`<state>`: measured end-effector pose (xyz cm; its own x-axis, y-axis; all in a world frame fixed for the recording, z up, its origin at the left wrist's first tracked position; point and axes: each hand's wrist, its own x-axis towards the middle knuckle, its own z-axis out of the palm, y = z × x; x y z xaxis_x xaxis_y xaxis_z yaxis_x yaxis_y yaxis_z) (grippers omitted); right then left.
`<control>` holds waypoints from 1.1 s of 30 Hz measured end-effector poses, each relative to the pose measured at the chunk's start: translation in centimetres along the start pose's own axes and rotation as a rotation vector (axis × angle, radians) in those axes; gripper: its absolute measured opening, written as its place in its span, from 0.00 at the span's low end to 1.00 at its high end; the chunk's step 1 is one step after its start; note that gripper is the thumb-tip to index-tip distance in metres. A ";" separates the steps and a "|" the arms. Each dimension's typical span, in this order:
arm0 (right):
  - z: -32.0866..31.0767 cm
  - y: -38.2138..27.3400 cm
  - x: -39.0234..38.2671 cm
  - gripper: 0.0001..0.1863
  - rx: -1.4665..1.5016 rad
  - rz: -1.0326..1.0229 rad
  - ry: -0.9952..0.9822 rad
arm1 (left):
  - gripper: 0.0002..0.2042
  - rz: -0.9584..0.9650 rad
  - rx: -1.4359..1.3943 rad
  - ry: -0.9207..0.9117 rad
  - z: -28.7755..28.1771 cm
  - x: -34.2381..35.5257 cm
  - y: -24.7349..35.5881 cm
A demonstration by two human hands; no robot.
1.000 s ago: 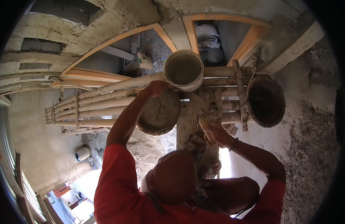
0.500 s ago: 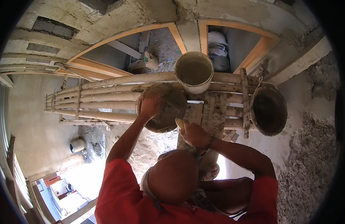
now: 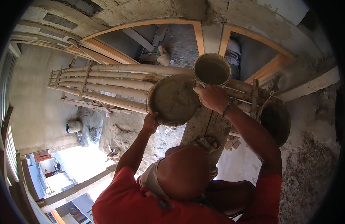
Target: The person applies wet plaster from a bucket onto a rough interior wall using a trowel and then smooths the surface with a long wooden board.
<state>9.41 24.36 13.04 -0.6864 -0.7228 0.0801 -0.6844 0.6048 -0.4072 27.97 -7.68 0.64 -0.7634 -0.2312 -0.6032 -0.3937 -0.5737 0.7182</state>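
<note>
A round basin (image 3: 171,102) of wet grey mortar rests on the bamboo poles in front of me. My left hand (image 3: 151,122) grips its near left rim, fingers closed over the edge. By the basin's right side, my right hand (image 3: 214,98) is closed on a tool with a pale handle (image 3: 197,89); its working end is hidden or too blurred to make out. Just beyond the right hand stands a pale bucket (image 3: 212,69) with greyish contents.
Bamboo scaffold poles (image 3: 116,80) run off to the left. A wooden plank (image 3: 217,130) lies under my feet. At the right hangs a dark bucket (image 3: 275,121). Beyond the poles are orange wooden frames (image 3: 199,39) and a rough plastered wall; open drops show below.
My left hand has come out of the basin to its near rim. The right hand, with the tool, has moved up and right toward the pale bucket. The whole view has shifted.
</note>
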 end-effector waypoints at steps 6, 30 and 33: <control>3.7 -0.1 1.5 0.08 -0.080 -0.002 -0.119 | 0.18 0.057 -0.032 -0.034 0.4 -0.1 -0.5; 7.2 -2.7 -1.3 0.22 1.077 0.471 -0.663 | 0.23 -0.006 -0.030 -0.150 0.4 -0.7 0.4; 7.1 -2.7 -2.1 0.23 1.066 0.458 -0.631 | 0.25 -0.012 -0.026 -0.178 -0.1 -0.7 0.4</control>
<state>14.46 21.82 7.54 -0.3724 -0.7307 -0.5722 0.3045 0.4862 -0.8191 28.41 -7.82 1.28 -0.8384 -0.0826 -0.5387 -0.3915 -0.5964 0.7008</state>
